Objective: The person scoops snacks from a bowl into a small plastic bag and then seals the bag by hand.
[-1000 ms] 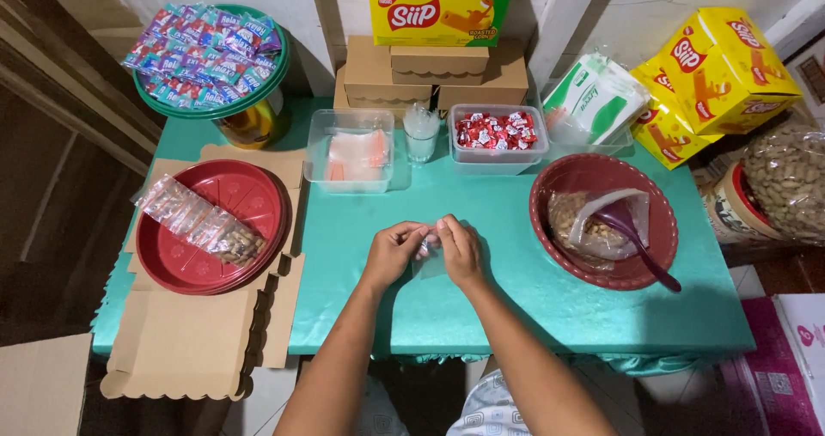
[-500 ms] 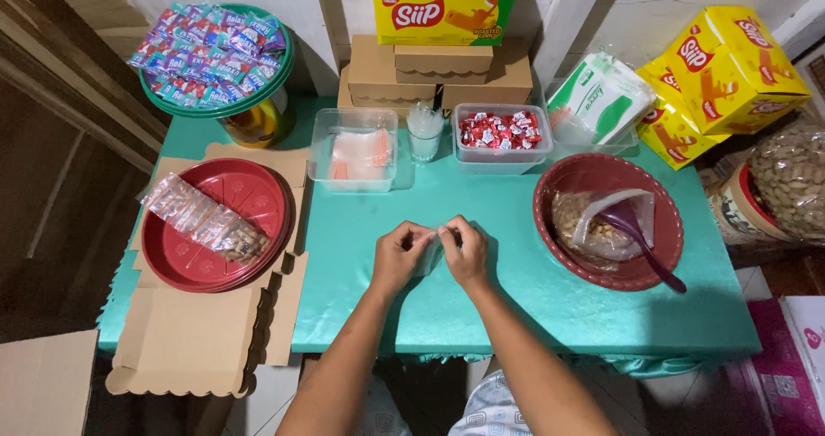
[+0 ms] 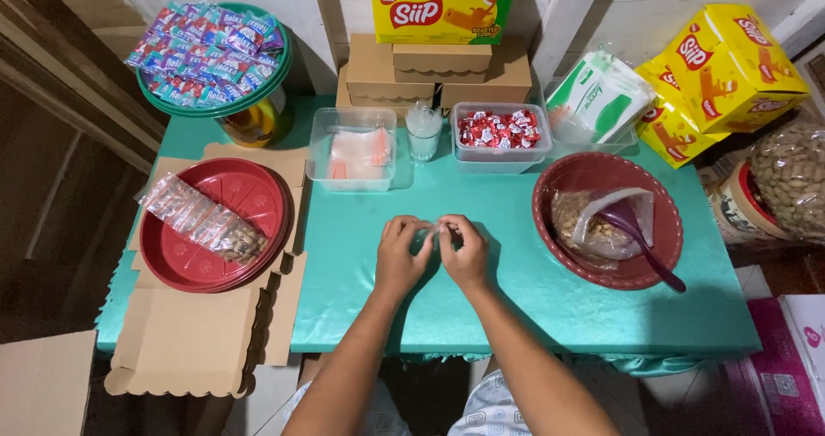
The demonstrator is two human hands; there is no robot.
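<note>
A home snack-packing corner, not a shop floor; a small teal-clothed bench (image 3: 516, 307) stands against a plain wall. Yellow snack cartons (image 3: 722, 67), flat cardboard boxes (image 3: 438, 71), a tub of sweets (image 3: 501, 131) and a bowl of peanuts (image 3: 606, 221) crowd it; bare floor lies beside it.

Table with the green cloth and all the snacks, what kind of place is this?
Probably a home corner set up for packing snacks, not a shop. The table holds a red bowl of peanuts with a scoop, a tub of wrapped sweets and flat cardboard boxes, and both hands pinch a small clear bag.

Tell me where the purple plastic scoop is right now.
In the head view, the purple plastic scoop lies in the dark red round bowl on the table's right side, resting on a clear bag of nuts.
</note>
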